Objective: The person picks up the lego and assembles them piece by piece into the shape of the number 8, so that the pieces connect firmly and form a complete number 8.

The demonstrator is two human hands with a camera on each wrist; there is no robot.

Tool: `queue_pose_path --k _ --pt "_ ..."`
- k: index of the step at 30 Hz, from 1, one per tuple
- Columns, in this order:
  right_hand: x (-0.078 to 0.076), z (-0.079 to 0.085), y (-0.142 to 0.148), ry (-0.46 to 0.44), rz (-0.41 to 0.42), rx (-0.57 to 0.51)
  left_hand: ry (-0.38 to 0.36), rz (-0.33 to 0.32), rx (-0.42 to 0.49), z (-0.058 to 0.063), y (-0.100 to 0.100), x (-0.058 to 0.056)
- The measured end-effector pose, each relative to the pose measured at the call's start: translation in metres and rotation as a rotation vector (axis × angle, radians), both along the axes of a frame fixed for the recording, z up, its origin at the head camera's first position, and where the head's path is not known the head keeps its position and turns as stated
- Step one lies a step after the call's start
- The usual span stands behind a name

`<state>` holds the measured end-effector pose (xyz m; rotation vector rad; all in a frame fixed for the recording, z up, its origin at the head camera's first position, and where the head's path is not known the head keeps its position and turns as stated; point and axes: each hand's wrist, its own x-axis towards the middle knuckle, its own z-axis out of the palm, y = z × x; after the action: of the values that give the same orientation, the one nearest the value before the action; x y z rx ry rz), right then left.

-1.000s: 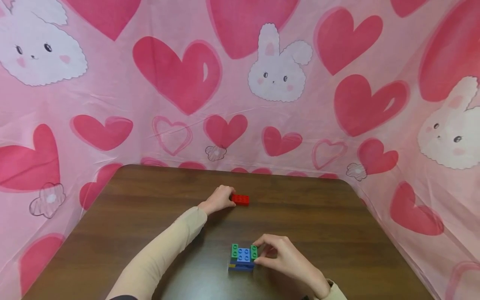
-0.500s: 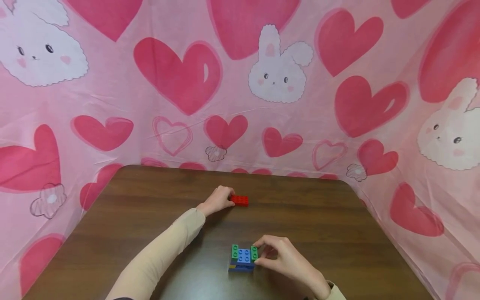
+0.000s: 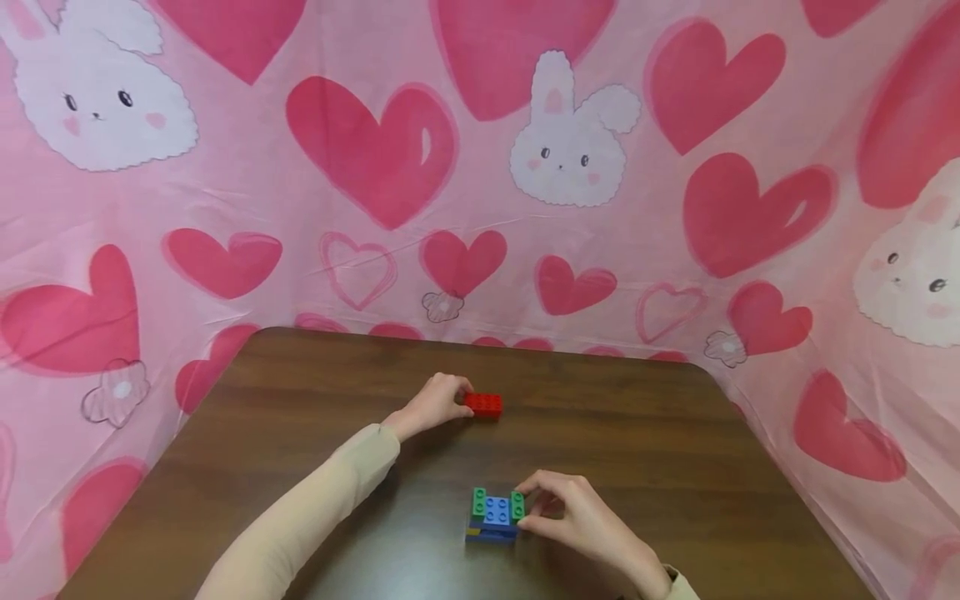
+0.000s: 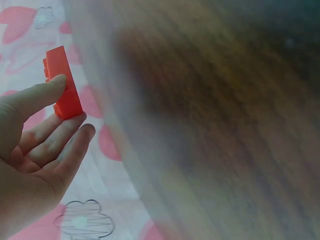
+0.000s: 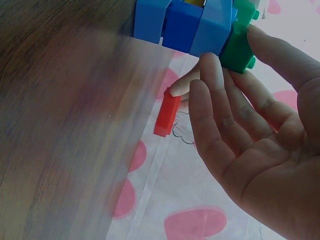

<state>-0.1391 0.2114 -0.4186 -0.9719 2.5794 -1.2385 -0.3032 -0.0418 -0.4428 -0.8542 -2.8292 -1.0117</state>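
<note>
A red toy building brick [image 3: 483,406] with studs on top is pinched between the thumb and fingers of my left hand [image 3: 433,406], out toward the far part of the table. In the left wrist view, the thumb presses one side of the red brick [image 4: 65,92]. Nearer to me stands a small stack of bricks [image 3: 497,510], mostly blue, with some yellow low down and a green brick at each top side. My right hand [image 3: 573,514] pinches the right green brick [image 5: 239,42] between thumb and fingers, as the right wrist view shows.
A dark brown wooden table [image 3: 337,375] lies under both hands. Around its back and sides hangs a pink cloth [image 3: 495,217] printed with hearts and rabbits. My left sleeve [image 3: 315,500] crosses the table's left half.
The head view has turned slightly left. Against the table, my left hand and the red brick seem a little further left. My right hand keeps its hold on the stack.
</note>
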Motion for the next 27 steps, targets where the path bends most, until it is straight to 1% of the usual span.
queue_pose_path --k 3,9,12,18,27 --pt "0.001 0.000 0.000 0.011 -0.004 0.002 -0.005 -0.005 0.011 0.005 -0.002 0.008" --pt "0.003 0.000 0.000 0.019 -0.001 -0.004 -0.046 -0.052 0.045 0.015 -0.007 0.028" --pt "0.003 0.000 0.000 0.012 -0.001 -0.004 -0.046 -0.073 0.052 0.019 -0.009 0.038" --pt "0.002 0.000 0.000 -0.001 -0.012 0.000 -0.019 -0.099 0.042 0.026 -0.011 0.053" --pt "0.002 0.002 -0.002 0.006 -0.003 0.001 0.010 -0.109 0.028 0.040 -0.018 0.071"
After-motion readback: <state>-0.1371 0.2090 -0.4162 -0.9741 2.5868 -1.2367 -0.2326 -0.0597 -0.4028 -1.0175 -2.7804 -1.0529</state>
